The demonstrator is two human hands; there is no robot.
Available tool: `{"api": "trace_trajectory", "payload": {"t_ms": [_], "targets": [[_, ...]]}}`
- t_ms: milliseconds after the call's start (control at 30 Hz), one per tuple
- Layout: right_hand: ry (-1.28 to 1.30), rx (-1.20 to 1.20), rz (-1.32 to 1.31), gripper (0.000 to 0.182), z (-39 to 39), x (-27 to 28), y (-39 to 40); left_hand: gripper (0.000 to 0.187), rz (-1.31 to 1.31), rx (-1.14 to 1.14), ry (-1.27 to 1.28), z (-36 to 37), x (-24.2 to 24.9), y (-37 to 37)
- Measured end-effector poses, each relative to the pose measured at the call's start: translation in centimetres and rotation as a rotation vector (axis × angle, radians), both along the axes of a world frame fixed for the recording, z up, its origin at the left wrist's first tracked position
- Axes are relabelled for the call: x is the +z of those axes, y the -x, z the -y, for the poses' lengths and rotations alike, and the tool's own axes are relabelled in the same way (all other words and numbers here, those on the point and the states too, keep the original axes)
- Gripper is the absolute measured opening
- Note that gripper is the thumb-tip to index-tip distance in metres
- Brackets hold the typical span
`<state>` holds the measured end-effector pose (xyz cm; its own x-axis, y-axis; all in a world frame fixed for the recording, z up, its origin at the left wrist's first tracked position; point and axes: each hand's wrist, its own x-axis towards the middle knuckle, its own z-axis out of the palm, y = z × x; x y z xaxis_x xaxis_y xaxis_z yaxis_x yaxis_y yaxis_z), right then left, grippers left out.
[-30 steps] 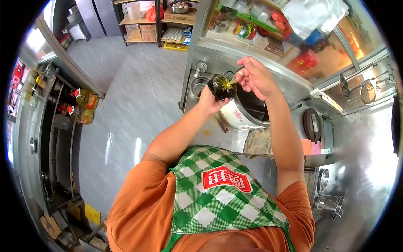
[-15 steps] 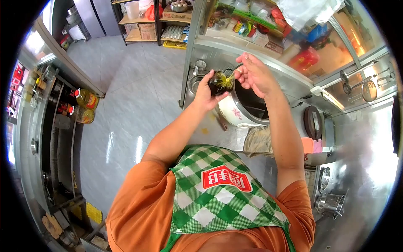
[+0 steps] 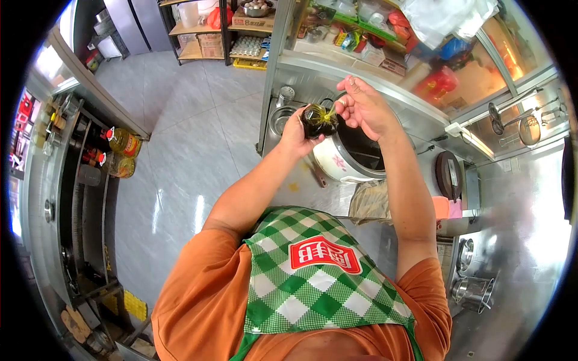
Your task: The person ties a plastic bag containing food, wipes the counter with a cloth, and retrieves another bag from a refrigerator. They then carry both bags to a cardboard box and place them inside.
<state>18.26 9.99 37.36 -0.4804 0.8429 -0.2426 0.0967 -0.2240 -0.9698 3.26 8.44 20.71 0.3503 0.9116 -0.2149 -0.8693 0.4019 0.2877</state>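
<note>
A small plastic bag of dark liquid (image 3: 319,123), with a yellowish gathered neck, hangs over the left rim of a large white pot (image 3: 338,163) with a pink flower on its side. My left hand (image 3: 296,133) is wrapped around the bag's left side and underside. At the bag's twisted top, my right hand (image 3: 365,111) pinches the neck between thumb and finger, its other fingers raised. Dark contents show inside the pot, below my right hand. The ends of the bag's neck are partly hidden by my fingers.
Left of the pot stand a metal bowl (image 3: 280,119) and a shaker with a perforated lid (image 3: 286,94). A folded cloth (image 3: 370,203) lies at the counter's front edge. Ladles and a strainer (image 3: 530,131) hang at right. Oil bottles (image 3: 124,142) stand at far left.
The bag has turned slightly in my left hand, and its gathered top faces up more. My right hand keeps its pinch in nearly the same place.
</note>
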Motion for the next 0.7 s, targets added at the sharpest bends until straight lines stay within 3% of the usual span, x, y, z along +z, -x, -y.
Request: {"api": "trace_trajectory", "payload": {"t_ms": [700], "targets": [[0.007,0.002,0.000,0.037,-0.18,-0.35,0.03,0.025,-0.036,0.016,0.002,-0.09,-0.49,-0.07]]}}
